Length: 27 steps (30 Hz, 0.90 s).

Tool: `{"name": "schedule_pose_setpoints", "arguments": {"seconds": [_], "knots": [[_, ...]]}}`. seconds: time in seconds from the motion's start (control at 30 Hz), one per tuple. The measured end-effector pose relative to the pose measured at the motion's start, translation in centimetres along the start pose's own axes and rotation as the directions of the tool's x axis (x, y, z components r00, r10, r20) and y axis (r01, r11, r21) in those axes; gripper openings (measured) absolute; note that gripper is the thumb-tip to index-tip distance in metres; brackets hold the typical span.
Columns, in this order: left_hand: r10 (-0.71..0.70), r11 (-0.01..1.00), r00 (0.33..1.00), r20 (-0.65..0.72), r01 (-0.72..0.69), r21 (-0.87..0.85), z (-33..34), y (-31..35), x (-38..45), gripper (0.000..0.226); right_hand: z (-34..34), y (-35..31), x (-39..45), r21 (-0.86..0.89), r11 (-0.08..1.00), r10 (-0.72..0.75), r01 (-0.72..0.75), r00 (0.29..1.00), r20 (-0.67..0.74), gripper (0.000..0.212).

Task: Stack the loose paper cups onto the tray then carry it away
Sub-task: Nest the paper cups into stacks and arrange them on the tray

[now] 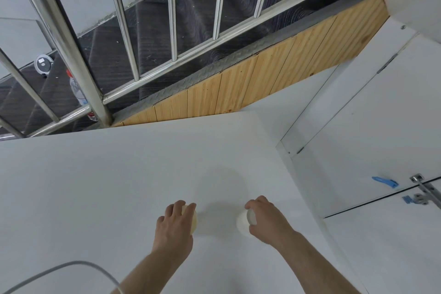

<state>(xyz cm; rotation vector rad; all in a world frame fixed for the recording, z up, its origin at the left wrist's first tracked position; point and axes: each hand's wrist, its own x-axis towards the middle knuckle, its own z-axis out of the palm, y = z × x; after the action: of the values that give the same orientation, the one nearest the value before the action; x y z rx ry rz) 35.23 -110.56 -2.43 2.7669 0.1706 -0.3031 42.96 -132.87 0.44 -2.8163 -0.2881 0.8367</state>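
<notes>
I have one cup in each hand, low over the white table [95,186]; my left hand [175,224] comes at its cup [193,221] from above and the side, fingers curled over the top and down the far wall, so most of it is hidden under my palm and only a pale, creamy edge shows to the right of my fingers; my right hand [267,219] grips the other cup [244,222] by its rim end, thumb and fingers closed round it, and that cup lies tilted with its mouth turned toward my hand and its white body pointing left; I take it I hold them this way so the two can be brought together in the gap between my hands, one slid into the other; whether either cup touches the table I cannot tell, since the shadows beneath them are soft; the two cups are near each other but apart; I see no tray anywhere here, so I judge that stacking is only starting and the carry is well off; beyond the table edge there is a steel railing [119,19] over dark stairs, a wood panel [262,83] below it, and a grey cable [71,267] looping at my left forearm.
</notes>
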Motion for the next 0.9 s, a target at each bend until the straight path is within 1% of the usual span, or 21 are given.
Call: {"name": "schedule_pose_setpoints", "arguments": {"seconds": [0.1, 0.2, 0.27, 0.33, 0.37, 0.43, 0.47, 0.53, 0.6, 0.63, 0.7, 0.83, 0.9], "knots": [[-0.013, 1.000, 1.000, 0.006, 0.013, -0.014, 0.7, -0.6, 0.0, 0.075, -0.5, -0.2, -0.2, 0.039, 0.999, 0.003, 0.000, 0.997, -0.072, 0.052], [-0.017, 1.000, 1.000, 0.009, 0.017, 0.000, 0.9, -0.9, -0.1, 0.081, -1.5, -0.7, -0.2, 0.138, 0.990, -0.010, 0.034, 0.986, -0.166, 0.051], [0.010, 1.000, 1.000, -0.029, -0.011, -0.021, 0.5, -0.6, -0.1, 0.087, -2.4, -1.2, -0.3, 0.260, 0.963, -0.006, 0.067, 0.974, -0.228, 0.049], [0.042, 0.994, 0.997, -0.061, -0.047, -0.096, 0.0, -0.1, 0.0, 0.092, -3.2, -1.9, -0.5, 0.449, 0.888, 0.020, 0.101, 0.966, -0.258, 0.045], [0.061, 0.987, 0.995, -0.075, -0.072, -0.145, -0.5, 0.2, 0.1, 0.093, -3.7, -2.3, -0.6, 0.566, 0.817, 0.040, 0.107, 0.969, -0.242, 0.042], [0.093, 0.956, 0.987, -0.129, -0.124, -0.264, -1.6, 1.0, 0.4, 0.093, -4.5, -3.2, -0.8, 0.784, 0.614, 0.057, 0.089, 0.986, -0.156, 0.034], [0.100, 0.934, 0.982, -0.159, -0.148, -0.324, -2.1, 1.4, 0.4, 0.094, -4.8, -3.6, -0.9, 0.856, 0.513, 0.046, 0.067, 0.993, -0.105, 0.030], [0.098, 0.893, 0.973, -0.207, -0.178, -0.413, -2.8, 2.0, 0.4, 0.094, -5.2, -4.3, -1.1, 0.929, 0.370, -0.001, 0.030, 0.999, -0.032, 0.024], [0.082, 0.865, 0.965, -0.248, -0.193, -0.463, -3.3, 2.4, 0.4, 0.090, -5.3, -4.5, -1.2, 0.963, 0.270, -0.033, -0.007, 0.999, 0.017, 0.024], [0.077, 0.855, 0.962, -0.263, -0.200, -0.479, -3.4, 2.4, 0.4, 0.088, -5.2, -4.6, -1.1, 0.973, 0.231, -0.044, -0.028, 0.998, 0.039, 0.025], [0.074, 0.830, 0.958, -0.276, -0.213, -0.516, -3.5, 2.5, 0.4, 0.084, -5.1, -4.5, -1.0, 0.980, 0.191, -0.064, -0.061, 0.995, 0.074, 0.027], [0.101, 0.789, 0.961, -0.258, -0.235, -0.568, -3.6, 2.5, 0.2, 0.083, -4.9, -4.2, -0.9, 0.980, 0.173, -0.072, -0.100, 0.991, 0.113, 0.031], [0.117, 0.792, 0.956, -0.270, -0.254, -0.556, -3.6, 2.6, 0.3, 0.080, -4.8, -4.2, -0.9, 0.974, 0.196, -0.057, -0.117, 0.990, 0.131, 0.031]]}}
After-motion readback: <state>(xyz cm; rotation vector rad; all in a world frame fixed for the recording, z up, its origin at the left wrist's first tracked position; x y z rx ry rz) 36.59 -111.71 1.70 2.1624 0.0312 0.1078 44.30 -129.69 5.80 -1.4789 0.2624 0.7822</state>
